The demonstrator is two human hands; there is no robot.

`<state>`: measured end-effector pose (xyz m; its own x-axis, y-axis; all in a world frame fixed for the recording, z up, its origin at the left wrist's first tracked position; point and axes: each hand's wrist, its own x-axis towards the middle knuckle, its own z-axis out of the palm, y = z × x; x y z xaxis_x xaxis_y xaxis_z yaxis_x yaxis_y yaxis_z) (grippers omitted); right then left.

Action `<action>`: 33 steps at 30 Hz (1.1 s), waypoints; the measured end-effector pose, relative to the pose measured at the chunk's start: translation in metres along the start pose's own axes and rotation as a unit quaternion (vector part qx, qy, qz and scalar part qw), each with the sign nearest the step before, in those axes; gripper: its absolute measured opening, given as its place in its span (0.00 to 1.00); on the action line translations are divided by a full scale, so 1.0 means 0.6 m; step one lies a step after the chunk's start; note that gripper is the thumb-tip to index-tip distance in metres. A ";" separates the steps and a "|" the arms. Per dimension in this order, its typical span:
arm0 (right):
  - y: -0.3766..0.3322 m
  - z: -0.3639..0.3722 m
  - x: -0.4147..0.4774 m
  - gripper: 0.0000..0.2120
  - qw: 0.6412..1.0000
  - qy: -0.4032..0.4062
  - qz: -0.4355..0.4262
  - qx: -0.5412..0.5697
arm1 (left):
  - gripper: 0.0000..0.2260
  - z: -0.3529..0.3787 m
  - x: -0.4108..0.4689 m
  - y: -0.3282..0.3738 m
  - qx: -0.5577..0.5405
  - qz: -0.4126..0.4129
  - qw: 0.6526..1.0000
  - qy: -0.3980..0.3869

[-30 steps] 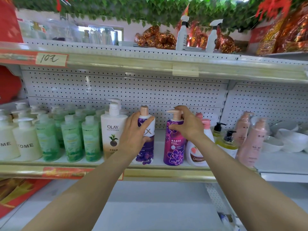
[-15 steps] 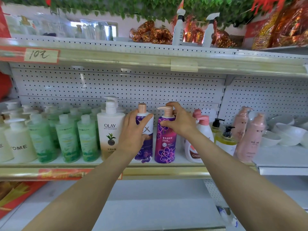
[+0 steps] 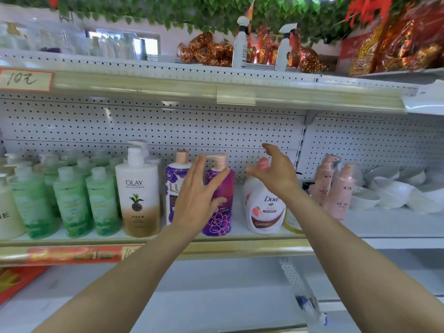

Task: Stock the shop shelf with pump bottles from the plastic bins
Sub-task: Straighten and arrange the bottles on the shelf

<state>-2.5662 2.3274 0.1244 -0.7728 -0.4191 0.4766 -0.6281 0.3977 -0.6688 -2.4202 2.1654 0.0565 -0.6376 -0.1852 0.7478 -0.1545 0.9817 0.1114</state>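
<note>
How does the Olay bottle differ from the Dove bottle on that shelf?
The Olay bottle is taller and slimmer; the Dove bottle is shorter and rounder. The Olay bottle fades from white to gold-brown; the Dove bottle is white with a brown and peach label. The Olay bottle's pump is white, the Dove bottle's looks pink. Both stand upright on the same shelf, labels facing out.

Shelf [image 3: 240,247]: green bottles [image 3: 69,200] through purple bottle [image 3: 222,212] packed side by side; 1 narrow gap between purple bottle and Dove bottle [image 3: 266,212]; open headroom above pumps, below upper shelf [image 3: 168,85]; bowls [image 3: 394,195] crowd right end
</note>
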 end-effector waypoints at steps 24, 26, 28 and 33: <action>0.166 0.009 0.018 0.34 0.979 -0.202 0.036 0.006 | 0.39 0.059 0.020 0.056 -0.002 -0.139 0.990 -0.035; 0.166 0.011 0.018 0.35 0.978 -0.207 0.036 0.004 | 0.39 0.061 0.019 0.057 -0.001 -0.139 0.990 -0.031; 0.164 0.013 0.019 0.34 0.975 -0.219 0.038 0.008 | 0.39 0.062 0.019 0.057 -0.001 -0.139 0.990 -0.028; 0.161 0.012 0.022 0.35 0.966 -0.247 0.050 0.052 | 0.39 0.063 0.018 0.056 -0.002 -0.138 0.990 -0.027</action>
<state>-2.6364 2.3544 0.0623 -0.6763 -0.7307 0.0933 -0.5196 0.3834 -0.7635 -2.4610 2.1946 0.0433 -0.6109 -0.4477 0.6530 -0.3257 0.8938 0.3082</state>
